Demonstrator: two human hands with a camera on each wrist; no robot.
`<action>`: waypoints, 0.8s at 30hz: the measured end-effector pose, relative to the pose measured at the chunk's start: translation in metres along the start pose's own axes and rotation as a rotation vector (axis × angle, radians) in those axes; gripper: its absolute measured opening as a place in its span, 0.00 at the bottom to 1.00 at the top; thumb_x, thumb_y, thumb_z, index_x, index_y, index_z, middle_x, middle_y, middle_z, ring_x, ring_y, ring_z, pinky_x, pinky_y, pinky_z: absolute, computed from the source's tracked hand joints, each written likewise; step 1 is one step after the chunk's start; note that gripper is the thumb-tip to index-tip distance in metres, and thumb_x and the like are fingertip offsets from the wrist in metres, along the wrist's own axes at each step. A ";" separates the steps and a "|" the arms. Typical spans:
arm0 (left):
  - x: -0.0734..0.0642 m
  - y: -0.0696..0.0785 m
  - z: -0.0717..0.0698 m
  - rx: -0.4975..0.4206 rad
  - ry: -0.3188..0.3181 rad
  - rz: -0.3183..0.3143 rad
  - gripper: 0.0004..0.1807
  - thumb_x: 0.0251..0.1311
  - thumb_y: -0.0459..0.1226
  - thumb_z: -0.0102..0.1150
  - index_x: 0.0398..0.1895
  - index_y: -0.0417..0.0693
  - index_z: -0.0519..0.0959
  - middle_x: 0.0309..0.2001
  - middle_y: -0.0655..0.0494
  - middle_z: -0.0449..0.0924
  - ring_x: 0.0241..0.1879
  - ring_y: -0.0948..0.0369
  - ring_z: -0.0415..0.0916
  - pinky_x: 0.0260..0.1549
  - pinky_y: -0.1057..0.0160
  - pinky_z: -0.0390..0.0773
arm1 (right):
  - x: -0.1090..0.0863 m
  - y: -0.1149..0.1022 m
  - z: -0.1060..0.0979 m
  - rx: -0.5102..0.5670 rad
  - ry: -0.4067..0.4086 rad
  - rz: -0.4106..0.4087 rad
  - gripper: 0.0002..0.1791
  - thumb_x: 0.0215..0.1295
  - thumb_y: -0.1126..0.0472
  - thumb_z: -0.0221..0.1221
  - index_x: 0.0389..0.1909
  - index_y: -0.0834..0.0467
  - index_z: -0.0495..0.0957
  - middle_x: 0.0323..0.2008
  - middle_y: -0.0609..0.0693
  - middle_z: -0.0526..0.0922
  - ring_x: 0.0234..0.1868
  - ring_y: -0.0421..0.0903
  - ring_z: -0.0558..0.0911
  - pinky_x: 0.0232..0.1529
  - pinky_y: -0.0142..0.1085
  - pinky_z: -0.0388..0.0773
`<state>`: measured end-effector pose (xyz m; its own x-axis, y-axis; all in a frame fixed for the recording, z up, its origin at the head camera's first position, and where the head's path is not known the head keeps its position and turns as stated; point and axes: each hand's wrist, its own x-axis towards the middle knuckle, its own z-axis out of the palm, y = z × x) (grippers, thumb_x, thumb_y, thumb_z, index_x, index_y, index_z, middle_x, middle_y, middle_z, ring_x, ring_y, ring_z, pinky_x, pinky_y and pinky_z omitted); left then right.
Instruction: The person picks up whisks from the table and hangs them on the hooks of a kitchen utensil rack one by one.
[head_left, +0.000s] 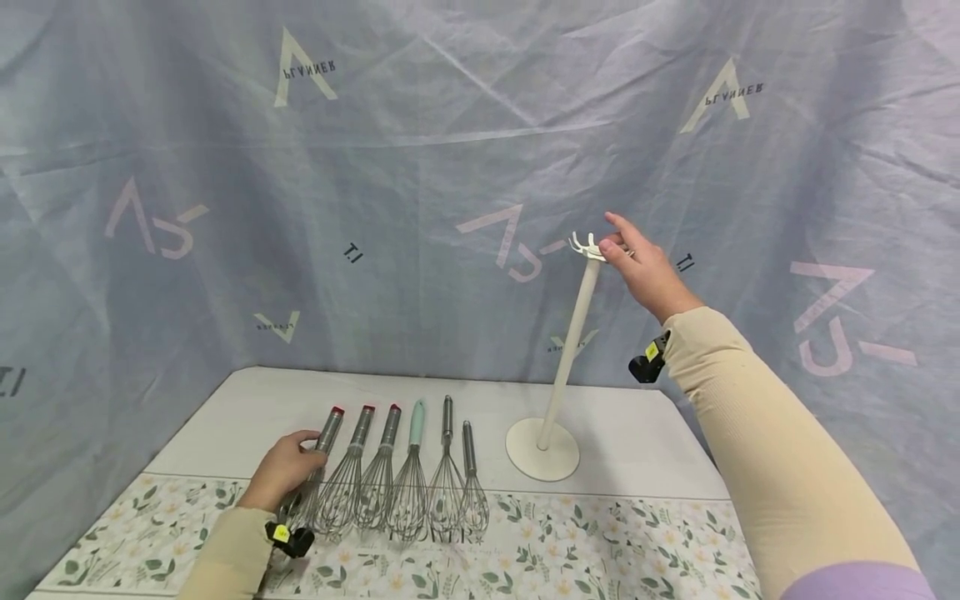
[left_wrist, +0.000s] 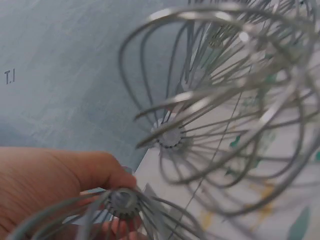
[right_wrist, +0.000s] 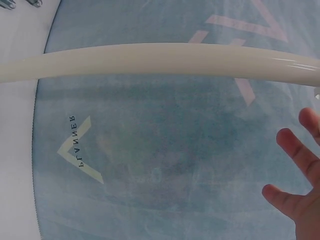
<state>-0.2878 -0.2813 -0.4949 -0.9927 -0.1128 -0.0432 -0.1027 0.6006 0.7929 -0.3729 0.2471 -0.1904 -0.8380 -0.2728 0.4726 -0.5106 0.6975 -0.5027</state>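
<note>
My left hand [head_left: 287, 468] grips the metal handle of the leftmost whisk [head_left: 330, 428], which has a red end. In the left wrist view, the thumb and fingers lie around the handle just behind the collar where the wires [left_wrist: 170, 215] fan out. My right hand [head_left: 637, 265] is raised at the top of a tall cream stand [head_left: 573, 350], its thumb right at the hooked holder [head_left: 583, 244]. Spread, mostly straight fingers [right_wrist: 297, 152] show beside the pole in the right wrist view. The stand's round base [head_left: 525, 450] rests on the table.
To the right of the gripped whisk lie several more in a row, among them a mint-handled whisk [head_left: 417, 421] and a small whisk [head_left: 469, 450] nearest the stand. A flowered runner [head_left: 600, 542] covers the table's front. Grey-blue cloth [head_left: 420, 167] hangs behind.
</note>
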 end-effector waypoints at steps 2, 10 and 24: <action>0.002 -0.001 -0.004 0.009 0.022 0.009 0.33 0.64 0.36 0.56 0.70 0.30 0.65 0.43 0.36 0.81 0.18 0.57 0.66 0.17 0.56 0.72 | 0.000 0.000 0.000 0.010 -0.005 0.000 0.37 0.79 0.39 0.44 0.82 0.44 0.48 0.69 0.61 0.68 0.68 0.62 0.68 0.65 0.64 0.62; 0.004 0.012 -0.020 0.075 0.088 0.059 0.34 0.65 0.38 0.58 0.72 0.33 0.65 0.40 0.41 0.80 0.22 0.56 0.70 0.19 0.57 0.71 | 0.004 0.002 -0.004 0.025 -0.066 -0.012 0.36 0.78 0.37 0.43 0.81 0.45 0.52 0.70 0.61 0.67 0.64 0.62 0.72 0.66 0.64 0.61; -0.009 0.020 -0.025 0.084 0.119 0.070 0.33 0.67 0.39 0.60 0.71 0.35 0.65 0.42 0.40 0.78 0.30 0.54 0.75 0.23 0.57 0.73 | -0.003 0.006 -0.001 0.114 0.059 -0.069 0.30 0.76 0.41 0.53 0.74 0.48 0.67 0.67 0.55 0.73 0.63 0.57 0.73 0.59 0.57 0.69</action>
<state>-0.2792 -0.2885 -0.4635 -0.9836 -0.1584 0.0865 -0.0436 0.6736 0.7378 -0.3729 0.2527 -0.1940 -0.7887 -0.2758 0.5494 -0.5883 0.5980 -0.5444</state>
